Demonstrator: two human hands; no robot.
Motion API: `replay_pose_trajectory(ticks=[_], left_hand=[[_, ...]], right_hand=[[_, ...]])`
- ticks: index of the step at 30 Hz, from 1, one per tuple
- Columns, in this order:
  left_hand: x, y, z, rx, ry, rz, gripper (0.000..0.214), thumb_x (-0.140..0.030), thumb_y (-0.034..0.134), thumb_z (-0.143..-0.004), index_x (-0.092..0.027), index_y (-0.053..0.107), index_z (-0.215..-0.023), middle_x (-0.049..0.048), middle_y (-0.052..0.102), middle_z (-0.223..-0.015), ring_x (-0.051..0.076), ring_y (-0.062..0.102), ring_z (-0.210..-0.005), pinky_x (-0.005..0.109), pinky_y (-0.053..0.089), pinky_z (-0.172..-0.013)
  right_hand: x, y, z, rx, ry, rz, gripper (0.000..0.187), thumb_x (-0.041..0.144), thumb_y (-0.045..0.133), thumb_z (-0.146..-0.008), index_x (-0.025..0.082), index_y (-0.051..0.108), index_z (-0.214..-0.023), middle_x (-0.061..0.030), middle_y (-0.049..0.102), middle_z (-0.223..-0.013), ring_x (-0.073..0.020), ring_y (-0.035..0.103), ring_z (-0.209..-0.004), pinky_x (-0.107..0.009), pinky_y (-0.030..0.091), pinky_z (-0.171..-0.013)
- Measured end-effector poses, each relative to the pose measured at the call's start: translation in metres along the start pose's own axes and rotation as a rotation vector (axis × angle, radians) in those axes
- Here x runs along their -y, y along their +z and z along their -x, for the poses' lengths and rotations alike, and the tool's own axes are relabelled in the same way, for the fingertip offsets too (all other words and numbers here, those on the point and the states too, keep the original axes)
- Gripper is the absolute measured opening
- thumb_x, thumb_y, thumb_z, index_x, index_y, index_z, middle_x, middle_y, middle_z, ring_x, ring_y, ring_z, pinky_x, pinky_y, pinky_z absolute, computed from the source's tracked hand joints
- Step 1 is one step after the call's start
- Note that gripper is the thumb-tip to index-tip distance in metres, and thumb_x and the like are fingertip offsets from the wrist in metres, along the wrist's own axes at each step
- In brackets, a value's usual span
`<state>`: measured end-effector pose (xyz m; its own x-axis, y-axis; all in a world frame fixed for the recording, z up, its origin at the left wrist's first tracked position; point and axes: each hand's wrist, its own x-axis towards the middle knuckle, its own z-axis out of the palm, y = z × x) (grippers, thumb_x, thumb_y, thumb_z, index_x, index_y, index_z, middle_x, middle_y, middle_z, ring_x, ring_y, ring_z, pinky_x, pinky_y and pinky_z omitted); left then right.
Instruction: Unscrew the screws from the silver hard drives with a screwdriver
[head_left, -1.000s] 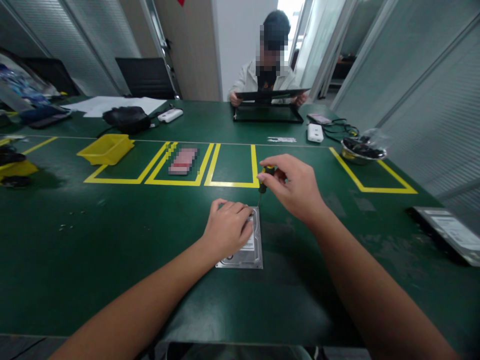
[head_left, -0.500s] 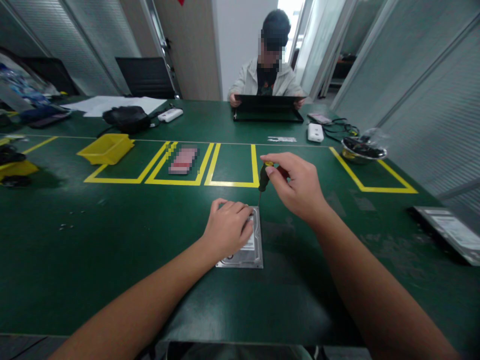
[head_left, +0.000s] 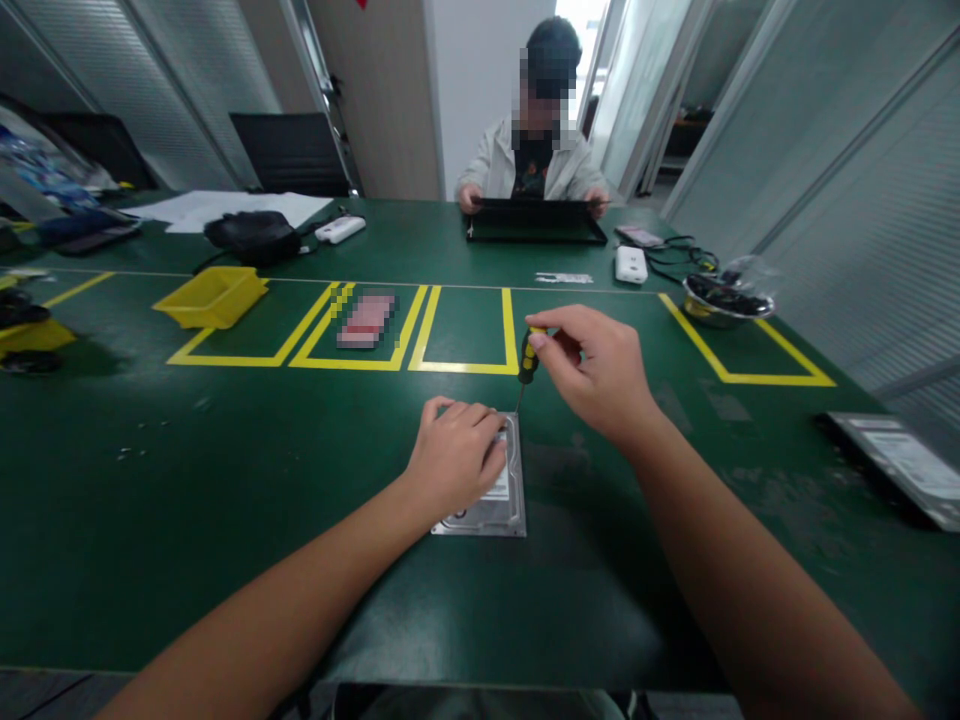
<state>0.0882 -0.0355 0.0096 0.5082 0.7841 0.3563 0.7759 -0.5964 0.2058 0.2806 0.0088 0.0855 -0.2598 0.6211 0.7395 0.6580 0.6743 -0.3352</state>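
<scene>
A silver hard drive lies flat on the green table in front of me, its label partly covered. My left hand lies across its upper left part, fingers curled over the top and holding it down. My right hand pinches the end of a black-and-yellow screwdriver between thumb and fingertips. The screwdriver stands nearly upright, its thin shaft reaching the drive's far right corner. Whether a screw sits under the tip is too small to tell. Several tiny metal bits, perhaps screws, lie loose on the left.
Yellow tape outlines run across the table. A yellow bin and a blurred pinkish item are at the back left. A metal bowl and another drive-like device stand right. Opposite, a person holds a black frame.
The screwdriver has turned about its axis, so more yellow patches show on the handle. Both hands and the drive stay in place. The other person's black frame has tipped lower.
</scene>
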Motion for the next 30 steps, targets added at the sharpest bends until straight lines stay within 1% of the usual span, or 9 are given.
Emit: replay_pose_trajectory(ticks=[4, 8, 13, 18, 20, 23, 26, 28, 30], left_hand=[[0.0, -0.0002, -0.0002, -0.003, 0.005, -0.005, 0.023, -0.028, 0.05, -0.093, -0.022, 0.067, -0.107, 0.0067, 0.072, -0.105, 0.026, 0.063, -0.098, 0.049, 0.032, -0.095], [-0.0002, -0.0006, -0.0006, -0.003, 0.002, -0.004, 0.023, -0.028, 0.05, -0.093, -0.021, 0.067, -0.107, 0.0066, 0.072, -0.105, 0.026, 0.063, -0.097, 0.049, 0.032, -0.095], [-0.0001, 0.0, -0.0005, -0.001, -0.009, 0.003, 0.024, -0.028, 0.051, -0.092, -0.021, 0.068, -0.108, 0.0059, 0.072, -0.105, 0.026, 0.063, -0.099, 0.049, 0.032, -0.096], [-0.0001, 0.0007, -0.0003, 0.0, -0.01, 0.008, 0.025, -0.028, 0.049, -0.093, -0.022, 0.068, -0.109, 0.0061, 0.072, -0.106, 0.026, 0.063, -0.099, 0.049, 0.032, -0.096], [-0.0001, 0.0005, -0.0004, 0.004, -0.01, 0.006, 0.025, -0.028, 0.049, -0.093, -0.022, 0.068, -0.109, 0.0059, 0.072, -0.106, 0.026, 0.063, -0.099, 0.049, 0.032, -0.097], [-0.0002, -0.0001, -0.0007, 0.008, -0.009, 0.001, 0.025, -0.029, 0.049, -0.093, -0.022, 0.067, -0.109, 0.0058, 0.071, -0.107, 0.026, 0.063, -0.099, 0.049, 0.032, -0.097], [-0.0003, -0.0006, -0.0008, 0.012, -0.01, -0.003, 0.024, -0.029, 0.05, -0.093, -0.022, 0.067, -0.109, 0.0058, 0.071, -0.106, 0.026, 0.063, -0.099, 0.049, 0.032, -0.097], [-0.0004, -0.0006, -0.0007, 0.013, -0.009, -0.002, 0.024, -0.029, 0.05, -0.094, -0.022, 0.067, -0.108, 0.0058, 0.071, -0.106, 0.026, 0.063, -0.099, 0.049, 0.032, -0.096], [-0.0002, -0.0005, -0.0006, 0.014, -0.006, -0.002, 0.024, -0.029, 0.05, -0.094, -0.021, 0.067, -0.108, 0.0057, 0.071, -0.106, 0.026, 0.063, -0.099, 0.049, 0.032, -0.096]], right_hand=[[-0.0032, 0.0022, 0.0001, -0.016, 0.013, -0.001, 0.012, 0.029, 0.068, -0.085, 0.019, 0.064, -0.09, 0.0014, 0.058, -0.076, -0.0124, 0.051, -0.065, -0.028, 0.041, -0.065], [-0.0034, 0.0036, -0.0004, -0.015, 0.025, -0.001, 0.016, 0.033, 0.07, -0.084, 0.02, 0.06, -0.087, 0.0032, 0.05, -0.072, -0.0127, 0.049, -0.065, -0.028, 0.038, -0.064], [0.001, 0.0002, -0.0018, 0.007, 0.01, -0.039, 0.005, 0.023, 0.063, -0.086, 0.02, 0.065, -0.089, -0.0005, 0.06, -0.081, -0.0134, 0.053, -0.069, -0.029, 0.042, -0.065], [0.0036, -0.0025, -0.0021, -0.004, 0.033, -0.096, 0.019, 0.012, 0.053, -0.084, 0.018, 0.069, -0.092, -0.0054, 0.062, -0.09, -0.0153, 0.057, -0.075, -0.03, 0.045, -0.065], [0.0035, -0.002, -0.0018, -0.007, 0.04, -0.105, 0.019, 0.011, 0.054, -0.083, 0.019, 0.069, -0.091, -0.0044, 0.062, -0.088, -0.0157, 0.058, -0.077, -0.029, 0.046, -0.065], [0.0024, -0.0004, -0.0016, -0.025, 0.041, -0.103, 0.008, 0.019, 0.062, -0.084, 0.018, 0.068, -0.089, -0.0037, 0.062, -0.085, -0.0159, 0.058, -0.077, -0.029, 0.046, -0.063], [0.0005, 0.0008, -0.0012, -0.056, 0.042, -0.059, 0.008, 0.023, 0.07, -0.081, 0.018, 0.067, -0.085, -0.0026, 0.064, -0.083, -0.0163, 0.058, -0.076, -0.029, 0.045, -0.064], [-0.0009, 0.001, -0.0006, -0.065, 0.046, -0.033, 0.007, 0.02, 0.068, -0.081, 0.018, 0.067, -0.087, -0.0021, 0.067, -0.085, -0.0174, 0.06, -0.079, -0.031, 0.046, -0.069], [-0.0021, 0.0011, 0.0002, -0.051, 0.05, -0.038, 0.013, 0.015, 0.063, -0.081, 0.019, 0.069, -0.092, -0.0024, 0.07, -0.09, -0.0185, 0.063, -0.083, -0.033, 0.048, -0.074]])
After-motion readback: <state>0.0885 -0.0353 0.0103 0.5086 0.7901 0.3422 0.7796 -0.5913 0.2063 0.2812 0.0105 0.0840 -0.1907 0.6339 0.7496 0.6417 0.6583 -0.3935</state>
